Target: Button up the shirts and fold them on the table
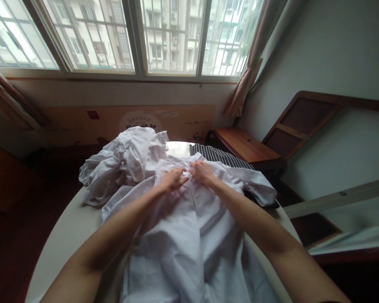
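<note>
A long white coat (177, 235) lies spread front up on the round table, its collar toward the window and its lower part toward me. Near the collar, my left hand (173, 179) rests on the cloth beside the front opening, thumb and fingers apart. Just across that opening, my right hand (202, 170) has its fingers closed at the coat's front edge. The fingertips of both hands almost meet, and any small thing between them is too small to make out. One sleeve (259, 185) stretches out to the right.
A crumpled heap of white cloth (123, 160) sits at the table's back left. Black-and-white striped fabric (221, 155) lies behind the coat at the right. The pale table (63, 235) has a curved edge. Beyond it stand a wooden bench (246, 143) and a barred window (173, 38).
</note>
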### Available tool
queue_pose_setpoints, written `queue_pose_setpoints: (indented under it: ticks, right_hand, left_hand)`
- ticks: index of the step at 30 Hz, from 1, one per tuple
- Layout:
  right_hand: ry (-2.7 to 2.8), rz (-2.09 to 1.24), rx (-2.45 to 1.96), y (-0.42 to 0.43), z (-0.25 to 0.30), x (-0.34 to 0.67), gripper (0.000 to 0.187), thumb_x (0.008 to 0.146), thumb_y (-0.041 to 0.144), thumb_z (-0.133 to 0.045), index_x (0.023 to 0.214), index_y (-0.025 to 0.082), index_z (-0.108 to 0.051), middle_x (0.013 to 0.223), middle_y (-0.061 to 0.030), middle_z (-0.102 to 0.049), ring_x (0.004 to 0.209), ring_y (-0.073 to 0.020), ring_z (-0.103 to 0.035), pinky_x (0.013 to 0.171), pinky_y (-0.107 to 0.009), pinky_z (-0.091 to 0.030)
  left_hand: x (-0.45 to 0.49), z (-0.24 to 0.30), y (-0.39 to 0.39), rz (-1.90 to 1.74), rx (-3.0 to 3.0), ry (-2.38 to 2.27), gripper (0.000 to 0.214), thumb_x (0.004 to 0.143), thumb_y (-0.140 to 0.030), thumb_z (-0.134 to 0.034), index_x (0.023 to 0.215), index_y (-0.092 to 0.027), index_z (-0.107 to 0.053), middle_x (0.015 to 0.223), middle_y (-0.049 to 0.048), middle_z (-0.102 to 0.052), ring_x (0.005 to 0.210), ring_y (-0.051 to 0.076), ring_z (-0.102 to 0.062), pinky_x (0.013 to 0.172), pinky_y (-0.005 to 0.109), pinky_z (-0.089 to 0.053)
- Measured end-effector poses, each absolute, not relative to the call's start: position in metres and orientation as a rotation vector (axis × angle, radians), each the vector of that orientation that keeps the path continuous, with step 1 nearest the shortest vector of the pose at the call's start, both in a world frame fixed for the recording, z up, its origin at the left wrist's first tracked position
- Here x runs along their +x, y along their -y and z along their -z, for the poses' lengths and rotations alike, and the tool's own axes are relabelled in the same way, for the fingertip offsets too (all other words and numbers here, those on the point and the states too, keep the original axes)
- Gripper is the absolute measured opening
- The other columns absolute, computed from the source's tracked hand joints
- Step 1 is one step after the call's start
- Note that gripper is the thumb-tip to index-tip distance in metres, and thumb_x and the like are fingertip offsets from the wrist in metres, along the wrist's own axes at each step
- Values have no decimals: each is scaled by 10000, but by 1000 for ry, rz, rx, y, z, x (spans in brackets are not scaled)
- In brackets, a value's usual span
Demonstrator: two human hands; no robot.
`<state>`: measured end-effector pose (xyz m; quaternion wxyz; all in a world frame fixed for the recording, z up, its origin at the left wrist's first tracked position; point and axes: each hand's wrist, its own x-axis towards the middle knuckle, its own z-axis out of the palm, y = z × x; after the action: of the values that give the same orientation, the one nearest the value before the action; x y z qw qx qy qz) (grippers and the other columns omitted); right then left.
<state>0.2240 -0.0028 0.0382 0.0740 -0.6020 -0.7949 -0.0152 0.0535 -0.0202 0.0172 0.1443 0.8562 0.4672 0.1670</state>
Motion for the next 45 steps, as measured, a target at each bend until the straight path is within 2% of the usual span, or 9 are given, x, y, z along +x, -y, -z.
queue_pose_setpoints:
  ticks: [7, 12, 18, 21, 25, 29, 32, 39, 45]
  right_hand:
    - [2144, -74, -2060, -31, -18, 218, 358, 845, 426, -548, 1035, 150, -675, 1053, -137, -667, 1020, -247, -601, 875, -307, -426]
    - [2171, 40, -2029, -31, -11, 208, 336, 886, 220, -435, 1093, 31, -620, 1093, -243, -612, 963, -283, -616, 819, -358, -465]
    - [2221, -6, -1979, -30, -10, 209, 257, 831, 185, -508, 1005, 62, -651, 1053, -224, -625, 983, -283, -593, 830, -346, -458]
    - [2158, 11, -2003, -30, -9, 209, 278, 869, 150, -420, 1014, 53, -637, 1069, -233, -614, 998, -285, -578, 825, -358, -454]
    - [2021, -18, -1946, -29, -9, 217, 286, 889, 168, -382, 1042, 110, -616, 1102, -162, -618, 1011, -231, -568, 856, -323, -435]
    - [1656, -300, -1737, -32, -13, 223, 251, 847, 335, -476, 878, 155, -649, 873, -71, -674, 810, -183, -603, 788, -288, -446]
    - [1523, -475, -1568, -34, -11, 217, 228, 786, 344, -517, 800, 169, -663, 767, -29, -682, 710, -162, -602, 718, -265, -453]
    - [1430, -558, -1459, -31, 5, 208, 227, 741, 319, -513, 778, 161, -671, 734, -25, -683, 668, -162, -609, 671, -258, -475]
    - [1396, -541, -1461, -31, 15, 210, 205, 714, 299, -538, 813, 167, -660, 767, -28, -694, 691, -170, -632, 696, -272, -501]
  left_hand:
    - [64, -25, -33, -316, 2323, -1636, 336, 817, -323, -552, 1115, -181, -617, 1077, 106, -664, 1007, 231, -609, 866, 306, -452]
    - [83, -20, -51, -425, 2193, -1775, 297, 829, -293, -530, 1095, -219, -640, 1117, 91, -662, 1007, 206, -612, 839, 278, -451]
    - [100, -8, -54, -546, 1944, -1928, 238, 757, -370, -620, 942, -243, -704, 1034, 103, -695, 979, 255, -627, 840, 363, -433]
    - [109, -8, -55, -602, 1801, -2012, 150, 744, -316, -632, 832, -234, -722, 962, 113, -711, 980, 277, -626, 873, 421, -395]
    - [110, -8, -50, -664, 1773, -2026, 128, 751, -292, -620, 795, -228, -721, 928, 103, -717, 974, 256, -622, 882, 400, -381]
    - [104, -3, -39, -902, 1808, -2026, 208, 811, -359, -564, 830, -209, -706, 952, 98, -706, 954, 242, -614, 870, 378, -390]
    - [102, 3, -32, -1041, 1831, -1959, 229, 835, -366, -542, 855, -194, -692, 953, 91, -700, 916, 228, -619, 846, 354, -409]
    - [99, 15, -36, -1275, 1747, -1713, 201, 826, -307, -564, 881, -158, -687, 931, 84, -699, 866, 182, -625, 830, 289, -443]
    - [95, 12, -35, -1262, 1776, -1617, 195, 841, -266, -532, 890, -158, -686, 933, 73, -699, 874, 174, -624, 840, 284, -454]
